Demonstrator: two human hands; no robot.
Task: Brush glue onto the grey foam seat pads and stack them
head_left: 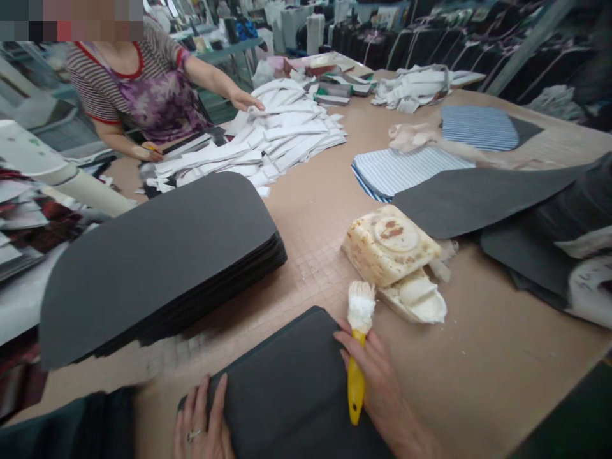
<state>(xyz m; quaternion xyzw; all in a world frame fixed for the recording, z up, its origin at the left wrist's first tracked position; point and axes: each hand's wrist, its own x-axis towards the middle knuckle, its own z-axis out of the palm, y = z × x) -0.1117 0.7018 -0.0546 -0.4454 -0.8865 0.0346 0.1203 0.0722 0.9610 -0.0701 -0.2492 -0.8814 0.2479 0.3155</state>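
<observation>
A dark grey panel lies at the near edge of the table. My left hand rests on its left edge, fingers slightly apart, a ring on one finger. At the panel's right edge, my right hand holds a yellow-handled brush, bristles up and coated white. Just beyond the brush sits a cream-coloured, crusted block-like container, with an opening showing white paste on its near side. A thick stack of dark rounded panels lies to the left.
Across the table, a person in a striped top reaches over a heap of white strips. Blue-striped pieces and more dark sheets lie at the right. A pale pole-like arm stands at the left.
</observation>
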